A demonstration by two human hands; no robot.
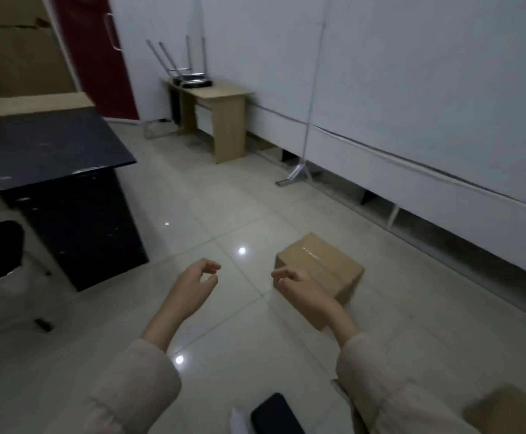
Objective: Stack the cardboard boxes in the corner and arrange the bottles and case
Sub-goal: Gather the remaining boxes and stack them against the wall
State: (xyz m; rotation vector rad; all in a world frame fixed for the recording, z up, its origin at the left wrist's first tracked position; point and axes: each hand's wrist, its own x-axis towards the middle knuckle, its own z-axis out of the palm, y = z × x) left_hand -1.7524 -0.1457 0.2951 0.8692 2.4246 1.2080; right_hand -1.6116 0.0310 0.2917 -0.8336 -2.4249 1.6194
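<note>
Black desk (45, 151) at left of frame, sealed cardboard box (321, 270) on the tiled floor at centre right, contents hidden, second box (512, 411) blurred at lower right corner, left hand (194, 285) and right hand (299, 285) empty, fingers loosely curled, right hand in front of the box.

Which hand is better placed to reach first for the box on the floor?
The right hand. It hovers just before the box, overlapping its near left edge in view. The left hand is off to the side over bare floor. Both hands are empty.
</note>
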